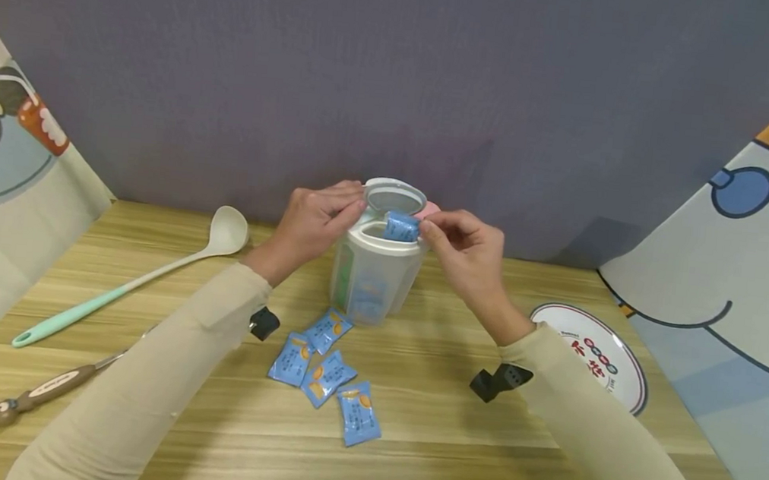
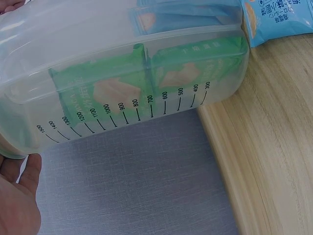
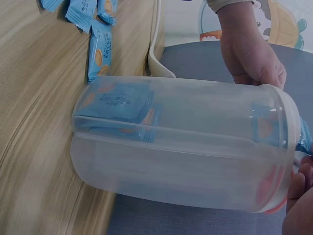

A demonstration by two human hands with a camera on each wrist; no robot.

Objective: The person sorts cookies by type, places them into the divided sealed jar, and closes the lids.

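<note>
A tall translucent storage container point(image 1: 375, 289) stands upright near the back of the table, its flip lid point(image 1: 395, 197) raised. My left hand point(image 1: 321, 219) holds the lid at its left edge, thumb lower than the fingers. Between thumb and fingertips, my right hand point(image 1: 466, 247) pinches a small blue snack packet point(image 1: 401, 227), partly inside the opening. Through the wall, blue packets point(image 3: 117, 103) show at the bottom of one compartment, and green packets point(image 2: 102, 93) fill another beside the printed scale. Several blue packets point(image 1: 324, 378) lie on the table in front of the container.
To the left lie a white ladle point(image 1: 227, 232) with a mint handle and a utensil with a brown bear-tipped handle point(image 1: 56, 387), partly hidden by the left sleeve. A white plate point(image 1: 621, 360) with red lettering sits at the right. A grey panel point(image 1: 398, 81) rises behind the table.
</note>
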